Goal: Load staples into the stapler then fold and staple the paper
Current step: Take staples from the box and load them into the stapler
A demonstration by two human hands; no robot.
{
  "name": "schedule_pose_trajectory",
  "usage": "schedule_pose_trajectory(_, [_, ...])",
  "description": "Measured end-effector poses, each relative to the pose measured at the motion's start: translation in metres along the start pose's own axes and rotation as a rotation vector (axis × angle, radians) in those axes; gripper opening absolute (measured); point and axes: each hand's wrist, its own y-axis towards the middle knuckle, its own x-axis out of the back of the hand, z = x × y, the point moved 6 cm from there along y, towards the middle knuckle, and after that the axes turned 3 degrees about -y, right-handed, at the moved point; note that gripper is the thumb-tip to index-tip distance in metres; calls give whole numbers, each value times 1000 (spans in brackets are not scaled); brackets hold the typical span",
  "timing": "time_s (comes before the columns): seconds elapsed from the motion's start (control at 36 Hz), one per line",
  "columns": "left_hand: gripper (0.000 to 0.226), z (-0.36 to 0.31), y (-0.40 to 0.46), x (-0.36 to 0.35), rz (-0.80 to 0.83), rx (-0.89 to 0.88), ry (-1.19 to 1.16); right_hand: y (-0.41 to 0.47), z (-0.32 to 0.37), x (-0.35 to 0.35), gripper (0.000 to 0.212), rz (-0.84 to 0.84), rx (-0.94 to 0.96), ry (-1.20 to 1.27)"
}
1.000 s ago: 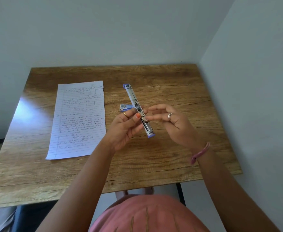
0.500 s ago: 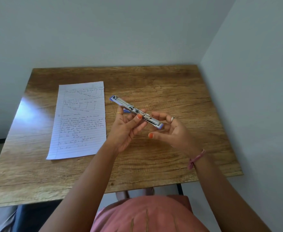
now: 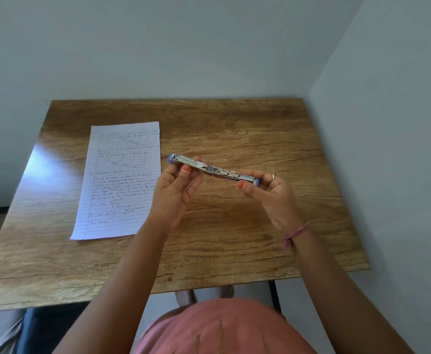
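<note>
Metal stapler (image 3: pixel 213 170) opened flat, long axis left-right, far-left end higher.

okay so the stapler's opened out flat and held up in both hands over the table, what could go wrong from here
1. The stapler is pinched only at its two ends by the fingertips of the left hand and right hand, in mid-air; it could slip and drop onto the table.
2. The open hinge could snap shut on a finger.
3. The paper lies unfolded beside it.
</note>
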Motion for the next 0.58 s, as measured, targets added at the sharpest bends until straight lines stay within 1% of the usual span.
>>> schedule_pose_trajectory(0.11, [24, -3, 0, 0, 3, -46, 59, 5, 1, 0, 28, 16, -7, 21])
schedule_pose_trajectory(0.25, [23, -9, -1, -10, 97, -81, 199, 11, 1, -3, 30, 16, 6, 8])
schedule_pose_trajectory(0.39, [24, -7, -3, -24, 166, -80, 543, 20, 5, -9, 20, 55, 23, -99])
schedule_pose_trajectory(0.47, [29, -2, -4, -31, 232, -72, 718, 24, 8, -15, 23, 102, 19, -152])
schedule_pose_trajectory(0.53, [31, 2, -5, -33, 259, -26, 705, 28, 8, -17, 27, 121, 16, -183])
schedule_pose_trajectory(0.58, [30, 6, -5, -33, 257, 37, 628, 30, 7, -18, 30, 136, 15, -213])
